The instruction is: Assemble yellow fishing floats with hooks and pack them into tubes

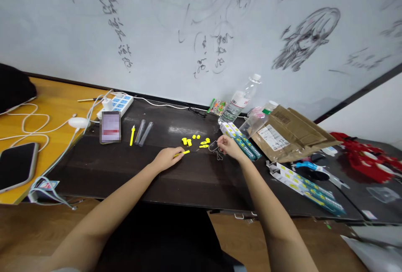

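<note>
- We have our left hand (pixel 166 159) closed on a slim, flat-looking yellow plastic stick (pixel 186 152), its tip pointing right, just above or on the dark brown tabletop (pixel 188 186); we cannot tell whether it touches.
- Our right hand (pixel 230 146) has its fingertips pinched together on a thin bent silver wire (pixel 212 143), which reaches left from them.
- Just below that wire we see a small tangle of thin metal loops (pixel 219 155) on the tabletop.
- Between our two hands lie several small yellow plastic pieces (pixel 189 142), in loose groups, near the stick and the wire.
- Left of these, well apart from our hands, we find a yellow pen-shaped tool (pixel 132 135) with a narrow pale tip, beside two clear plastic tubes (pixel 146 133) lying nearly parallel.
- Just beyond our right hand, we see a long white, green and yellow cardboard box (pixel 241 141), with a clear plastic bottle with a white cap (pixel 240 100) behind it.
- Right of the box, we have a brown paper parcel with a white label (pixel 292 127).
</note>
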Motion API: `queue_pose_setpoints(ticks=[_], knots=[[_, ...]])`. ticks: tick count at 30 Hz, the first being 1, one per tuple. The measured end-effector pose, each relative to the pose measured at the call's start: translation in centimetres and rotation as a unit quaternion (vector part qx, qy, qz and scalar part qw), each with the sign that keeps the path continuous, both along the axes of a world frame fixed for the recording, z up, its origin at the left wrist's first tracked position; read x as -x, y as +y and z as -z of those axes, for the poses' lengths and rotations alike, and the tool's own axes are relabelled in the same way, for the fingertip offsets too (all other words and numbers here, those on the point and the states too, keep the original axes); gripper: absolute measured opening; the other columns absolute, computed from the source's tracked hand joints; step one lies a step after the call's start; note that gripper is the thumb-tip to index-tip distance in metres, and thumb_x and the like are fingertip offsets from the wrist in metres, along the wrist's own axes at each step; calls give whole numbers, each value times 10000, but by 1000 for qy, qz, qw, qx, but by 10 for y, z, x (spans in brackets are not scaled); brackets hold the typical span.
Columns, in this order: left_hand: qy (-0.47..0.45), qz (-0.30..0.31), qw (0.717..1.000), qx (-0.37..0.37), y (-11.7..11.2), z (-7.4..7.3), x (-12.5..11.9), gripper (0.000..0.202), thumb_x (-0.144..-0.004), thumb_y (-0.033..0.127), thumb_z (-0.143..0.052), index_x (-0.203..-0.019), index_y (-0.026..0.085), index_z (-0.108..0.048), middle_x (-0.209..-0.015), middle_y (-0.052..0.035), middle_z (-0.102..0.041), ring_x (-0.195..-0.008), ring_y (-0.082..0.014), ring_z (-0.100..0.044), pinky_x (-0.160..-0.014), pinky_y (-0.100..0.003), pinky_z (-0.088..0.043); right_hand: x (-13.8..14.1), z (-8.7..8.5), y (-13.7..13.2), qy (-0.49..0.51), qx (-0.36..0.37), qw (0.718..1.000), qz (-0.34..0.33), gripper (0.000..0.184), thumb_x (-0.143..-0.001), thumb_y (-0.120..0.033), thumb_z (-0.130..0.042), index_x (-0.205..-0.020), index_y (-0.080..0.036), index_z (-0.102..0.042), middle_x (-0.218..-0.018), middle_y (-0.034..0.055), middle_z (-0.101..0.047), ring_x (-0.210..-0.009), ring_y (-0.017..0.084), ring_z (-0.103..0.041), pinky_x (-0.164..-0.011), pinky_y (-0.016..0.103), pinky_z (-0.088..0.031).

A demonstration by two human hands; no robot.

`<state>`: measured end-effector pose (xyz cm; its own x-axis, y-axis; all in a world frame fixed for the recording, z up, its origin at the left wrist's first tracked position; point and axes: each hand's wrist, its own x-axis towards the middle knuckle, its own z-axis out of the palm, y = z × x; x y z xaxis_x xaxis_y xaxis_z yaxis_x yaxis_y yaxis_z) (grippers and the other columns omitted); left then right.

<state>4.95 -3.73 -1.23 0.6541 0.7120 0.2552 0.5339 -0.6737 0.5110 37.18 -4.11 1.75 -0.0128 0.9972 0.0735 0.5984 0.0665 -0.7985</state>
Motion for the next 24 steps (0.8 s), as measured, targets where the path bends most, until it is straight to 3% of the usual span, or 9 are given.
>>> queue_pose_setpoints(ticks=[2,4,7,10,14,18,21,24], knots=[[2,1,1000,0,-1,-1,0,308,-933,389,-355,-1025,233,-604,-894,-23,-692,-799,-184,-639,-681,-244,-395,0,1,-4,-143,-43,988,49,91,-772,-268,-529,-809,-187,-509,-698,5,-560,-645,142,-561,-566,250,-433],[4,0,1000,0,-1,-2,0,301,-930,382,-362,-1024,233,-606,-867,-21,-689,-778,-179,-636,-671,-240,-391,2,0,-11,-273,-57,957,76,79,-801,-250,-497,-788,-182,-533,-789,50,-605,-736,162,-581,-631,264,-422],[6,1,1000,-2,-2,-2,0,292,-928,378,-367,-1021,237,-605,-836,-16,-683,-750,-173,-630,-659,-236,-382,10,-4,-25,-386,34,919,75,138,-795,-297,-529,-730,-178,-549,-792,79,-629,-703,180,-593,-592,268,-383],[7,4,1000,-4,-2,-1,-1,296,-930,384,-364,-1024,240,-604,-853,-19,-685,-759,-174,-629,-660,-236,-378,17,-5,-33,-399,123,907,63,81,-733,-244,-593,-705,-175,-561,-745,76,-638,-655,177,-604,-548,251,-360],[7,0,1000,-4,-2,-1,0,294,-929,384,-362,-1026,240,-599,-852,-20,-683,-768,-174,-628,-658,-236,-375,13,-2,-33,-314,198,928,43,44,-724,-166,-560,-694,-179,-530,-585,13,-573,-433,120,-524,-453,232,-359],[-9,-10,1000,-8,-2,-3,1,279,-933,372,-352,-994,231,-584,-828,-13,-669,-749,-168,-622,-656,-234,-373,7,0,-37,-198,147,967,57,102,-726,-147,-536,-699,-193,-448,-534,-40,-499,-409,91,-489,-393,194,-383],[-20,-13,1000,-21,-5,-4,-1,271,-939,363,-337,-981,223,-565,-802,-9,-649,-724,-160,-612,-656,-231,-373,22,-4,-42,-2,118,993,26,153,-719,-197,-566,-768,-206,-422,-557,-75,-486,-454,79,-497,-424,199,-467],[-25,-11,999,-27,-7,-3,-3,266,-943,355,-330,-1003,221,-552,-801,-11,-644,-724,-159,-611,-660,-230,-377,53,-9,-45,193,133,970,-55,205,-721,-299,-613,-833,-204,-470,-572,-87,-497,-474,65,-487,-521,266,-553]])
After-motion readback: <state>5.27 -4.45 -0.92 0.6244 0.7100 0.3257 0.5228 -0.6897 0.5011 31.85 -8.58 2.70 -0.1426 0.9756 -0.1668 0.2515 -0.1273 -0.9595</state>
